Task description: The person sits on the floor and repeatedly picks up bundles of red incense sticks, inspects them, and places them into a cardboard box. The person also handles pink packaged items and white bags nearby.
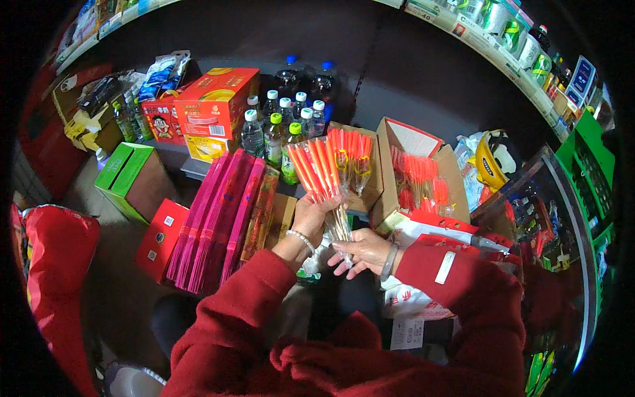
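Note:
My left hand (315, 216) is closed around a plastic-wrapped bundle of orange-red candles on thin sticks (317, 166), gripping it just below the candles. The bundle leans up and to the left. My right hand (364, 250) touches its lower end, the thumb against the wrapped sticks and the other fingers spread beneath. Behind the bundle, similar wrapped candles (359, 149) lie on a cardboard box. More of them fill an open cardboard box (384, 198) at the right. Long packs of magenta incense sticks (213, 218) rest to the left of my left hand.
Beyond my hands stand several drink bottles (274, 139) and red cartons (213, 104). A green-topped box (131, 173) is at the left. White and red plastic bags (421, 297) lie by my right forearm. A glass case (550, 218) borders the right side, and stocked shelves curve above.

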Demonstrator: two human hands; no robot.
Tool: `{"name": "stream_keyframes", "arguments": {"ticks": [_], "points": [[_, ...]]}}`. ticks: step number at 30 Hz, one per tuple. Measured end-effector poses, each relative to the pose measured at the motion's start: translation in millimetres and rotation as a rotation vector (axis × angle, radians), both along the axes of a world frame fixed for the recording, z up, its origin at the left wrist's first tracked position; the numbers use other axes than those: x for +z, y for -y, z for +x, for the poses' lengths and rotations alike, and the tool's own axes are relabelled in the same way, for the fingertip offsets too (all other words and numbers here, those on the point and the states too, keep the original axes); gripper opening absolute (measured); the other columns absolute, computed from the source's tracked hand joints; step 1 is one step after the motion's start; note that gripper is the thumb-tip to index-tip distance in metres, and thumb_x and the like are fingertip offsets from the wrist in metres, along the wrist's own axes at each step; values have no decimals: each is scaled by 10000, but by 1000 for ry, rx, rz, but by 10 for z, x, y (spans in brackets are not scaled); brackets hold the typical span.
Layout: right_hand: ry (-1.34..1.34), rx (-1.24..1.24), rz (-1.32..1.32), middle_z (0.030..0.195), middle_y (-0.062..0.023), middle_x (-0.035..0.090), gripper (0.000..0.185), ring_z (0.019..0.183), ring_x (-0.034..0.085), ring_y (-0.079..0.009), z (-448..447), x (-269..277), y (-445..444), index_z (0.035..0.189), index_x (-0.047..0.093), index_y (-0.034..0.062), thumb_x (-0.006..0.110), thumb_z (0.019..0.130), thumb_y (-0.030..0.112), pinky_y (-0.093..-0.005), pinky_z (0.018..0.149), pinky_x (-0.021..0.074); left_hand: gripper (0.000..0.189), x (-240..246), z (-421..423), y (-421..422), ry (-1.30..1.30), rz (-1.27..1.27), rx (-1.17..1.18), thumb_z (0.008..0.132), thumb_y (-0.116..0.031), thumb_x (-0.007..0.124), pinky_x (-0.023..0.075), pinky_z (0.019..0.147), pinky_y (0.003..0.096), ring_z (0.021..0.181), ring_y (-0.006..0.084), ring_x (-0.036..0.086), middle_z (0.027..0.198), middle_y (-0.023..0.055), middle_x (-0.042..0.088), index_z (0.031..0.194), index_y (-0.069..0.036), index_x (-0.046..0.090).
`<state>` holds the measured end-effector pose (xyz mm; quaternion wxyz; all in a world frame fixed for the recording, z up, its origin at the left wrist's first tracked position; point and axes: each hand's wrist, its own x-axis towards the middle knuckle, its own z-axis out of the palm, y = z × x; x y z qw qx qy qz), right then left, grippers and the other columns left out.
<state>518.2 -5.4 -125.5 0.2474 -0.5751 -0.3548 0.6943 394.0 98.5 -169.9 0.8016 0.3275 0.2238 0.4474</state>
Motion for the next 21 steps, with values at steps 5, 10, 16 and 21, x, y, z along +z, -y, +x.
{"name": "stream_keyframes", "arguments": {"ticks": [5, 10, 16, 21], "points": [[-72, -210, 134, 768, -87, 648, 203, 577, 637, -167, -51, -107, 66, 950, 589, 61, 605, 941, 263, -289, 469, 495, 286, -86, 37, -1, 27, 2, -129, 928, -229, 618, 522, 792, 349, 917, 187, 633, 1006, 59, 657, 1147, -49, 583], [-73, -314, 194, 746, -69, 630, 190, 550, 621, -161, 63, -139, 71, 950, 568, 66, 605, 939, 252, -289, 452, 475, 256, -42, -18, 158, -126, -72, -301, 920, -230, 623, 475, 832, 327, 929, 151, 605, 1016, 24, 646, 1123, -76, 600], [-22, -219, 123, 944, -104, 642, 273, 720, 667, -205, 116, -28, 104, 1082, 533, 78, 590, 948, 310, -318, 531, 531, 160, -94, 54, 81, -185, 52, -215, 863, -25, 638, 521, 774, 334, 821, 174, 649, 933, 44, 684, 1019, -55, 655], [-36, -220, 126, 1036, -123, 646, 335, 801, 675, -215, 328, -49, 101, 1167, 532, 74, 541, 972, 347, -323, 586, 552, 182, -161, 78, -38, -328, 139, -166, 848, -9, 645, 530, 777, 343, 827, 174, 652, 923, 45, 690, 1023, -53, 666]]}}
